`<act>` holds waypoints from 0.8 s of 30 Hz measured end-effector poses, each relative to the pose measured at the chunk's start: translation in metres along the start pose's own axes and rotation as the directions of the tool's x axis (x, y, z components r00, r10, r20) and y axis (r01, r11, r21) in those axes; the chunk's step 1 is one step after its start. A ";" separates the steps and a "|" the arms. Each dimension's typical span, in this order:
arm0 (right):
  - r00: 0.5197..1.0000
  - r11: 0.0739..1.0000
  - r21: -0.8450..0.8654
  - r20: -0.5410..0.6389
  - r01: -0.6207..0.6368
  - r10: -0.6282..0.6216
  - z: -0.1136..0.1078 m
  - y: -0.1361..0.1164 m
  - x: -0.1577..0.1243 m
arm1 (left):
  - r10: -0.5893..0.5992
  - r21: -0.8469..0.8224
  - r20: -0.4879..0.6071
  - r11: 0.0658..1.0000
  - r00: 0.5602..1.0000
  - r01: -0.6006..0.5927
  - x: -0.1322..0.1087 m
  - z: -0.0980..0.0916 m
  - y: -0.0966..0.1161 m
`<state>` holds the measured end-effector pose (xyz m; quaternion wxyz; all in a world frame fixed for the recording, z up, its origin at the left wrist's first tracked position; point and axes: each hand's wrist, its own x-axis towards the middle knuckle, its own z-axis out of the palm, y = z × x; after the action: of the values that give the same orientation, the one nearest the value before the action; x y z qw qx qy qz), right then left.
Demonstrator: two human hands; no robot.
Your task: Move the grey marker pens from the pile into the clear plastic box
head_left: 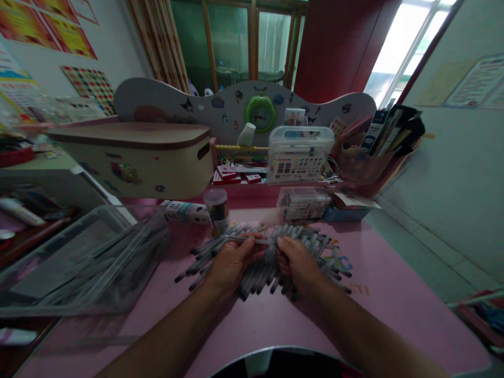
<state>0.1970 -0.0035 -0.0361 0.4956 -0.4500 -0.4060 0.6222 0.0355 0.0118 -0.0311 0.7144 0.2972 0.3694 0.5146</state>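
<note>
Slim grey marker pen (246, 239) was held level just above a heap of grey and black marker pens (315, 244), mid-way across the pink desk top (394, 294). Left hand (232, 262) was closed on the pen's left part, thumb on top. Right hand (297, 262) was curled with its fingertips at the pen's other end and its knuckles over the heap; its grip could not be confirmed. A clear plastic box (79, 262) was seen well apart to the left.

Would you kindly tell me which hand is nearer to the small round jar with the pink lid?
Left. The left hand rests on the pile of pens just in front of the jar; the right hand is farther to the right on the same pile.
</note>
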 end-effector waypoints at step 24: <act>0.996 0.981 -0.174 0.022 0.087 -0.084 0.000 0.007 -0.003 | 0.037 0.029 -0.054 0.999 0.998 -0.036 0.002 0.000 0.000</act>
<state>0.1952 -0.0073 -0.0423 0.4776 -0.4695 -0.4815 0.5654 0.0353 0.0138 -0.0313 0.6905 0.2997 0.3904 0.5301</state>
